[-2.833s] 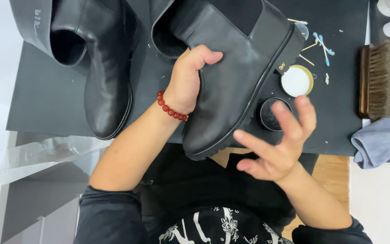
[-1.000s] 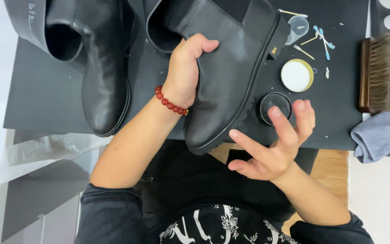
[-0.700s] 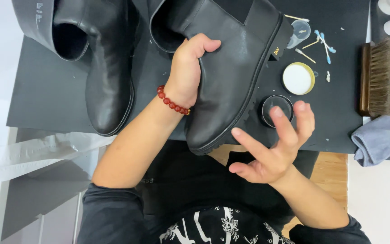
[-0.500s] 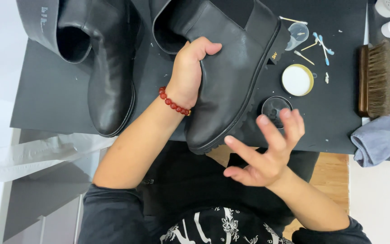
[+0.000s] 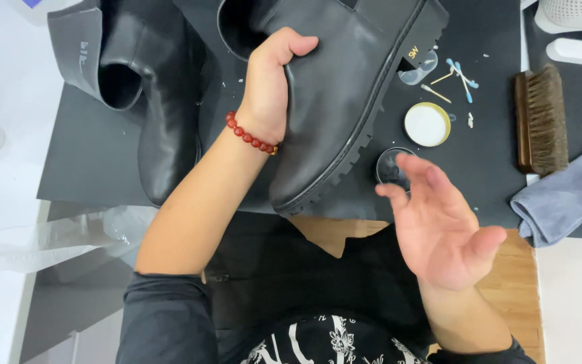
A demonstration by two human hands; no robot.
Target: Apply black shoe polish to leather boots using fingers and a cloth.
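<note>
- A black mat [image 5: 75,155] covers the worktop in front of me, and everything for the boots is laid out on it within reach.
- My left hand [image 5: 267,91] is clamped on the black boot [image 5: 335,101], thumb hooked over the edge of its opening and fingers hidden behind it, so it stays tilted on its side with the ridged sole turned right.
- My right hand [image 5: 442,226] hangs empty and spread, palm up, just near of the open polish tin [image 5: 391,168], which it partly covers; it touches nothing that I can see.
- The tin's lid [image 5: 427,124] lies pale side up just beyond it, out of the way.
- The second boot [image 5: 146,101] rests at the left, set aside.
- A wooden brush [image 5: 540,118] and a grey cloth [image 5: 564,195] wait at the right, on my free hand's side.
- Cotton swabs [image 5: 456,73] lie scattered far right of the held boot.
</note>
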